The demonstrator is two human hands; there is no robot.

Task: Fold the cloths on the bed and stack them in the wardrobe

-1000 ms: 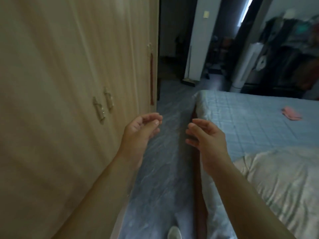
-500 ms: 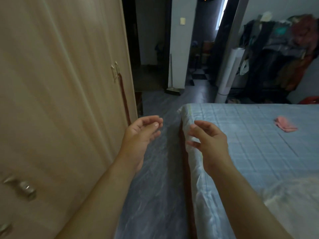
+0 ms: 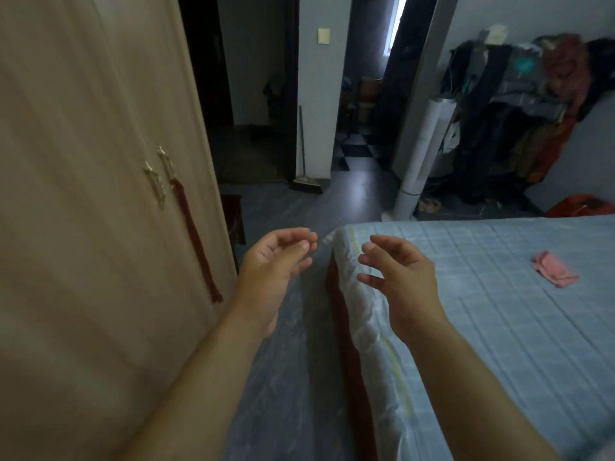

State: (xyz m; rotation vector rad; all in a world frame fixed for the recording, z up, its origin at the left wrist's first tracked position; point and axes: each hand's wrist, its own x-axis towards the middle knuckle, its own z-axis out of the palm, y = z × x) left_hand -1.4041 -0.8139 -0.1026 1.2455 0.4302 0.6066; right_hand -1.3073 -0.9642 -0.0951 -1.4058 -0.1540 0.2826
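Observation:
A small pink cloth (image 3: 554, 269) lies crumpled on the light blue checked bed (image 3: 482, 311) at the right, well beyond my hands. My left hand (image 3: 271, 264) hovers over the floor gap between wardrobe and bed, fingers loosely curled, holding nothing. My right hand (image 3: 397, 277) floats above the bed's near corner, fingers apart and empty. The beige wardrobe (image 3: 83, 194) fills the left side with its doors closed; two metal handles (image 3: 159, 181) and a red tassel (image 3: 196, 241) hang on them.
A narrow strip of grey floor (image 3: 293, 377) runs between wardrobe and bed. Beyond are a dark doorway, a broom (image 3: 304, 174), a white tower fan (image 3: 419, 161) and a rack piled with clothes (image 3: 519, 121).
The view has swung right and forward along the wardrobe; the pillow dropped out of sight and more of the bed shows. Both hands stay raised and empty.

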